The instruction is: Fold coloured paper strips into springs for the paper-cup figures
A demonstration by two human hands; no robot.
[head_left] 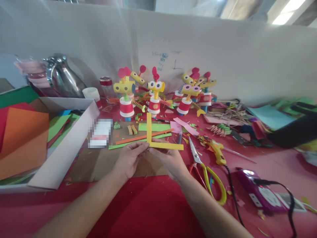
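Note:
Two yellow paper strips (149, 129) meet at a right angle, one pointing away from me and the other to the right. My left hand (132, 157) pinches them at the corner. Close beside it, my right hand (169, 160) also grips the strips, its fingers partly hidden behind the sideways one. Both hands hover above a brown cardboard sheet (91, 167). Beyond them lie an orange paper strip (128, 139) and green paper strips (158, 127). Small accordion-folded paper springs (132, 129) rest on the cardboard.
Several paper-cup figures (155, 104) stand along the wall. Scissors (198, 158), a yellow glue gun (217, 152) and a purple power strip (262, 191) lie on the right. A white box (66, 142) of coloured paper sits left, with a steel jug (64, 77) behind it.

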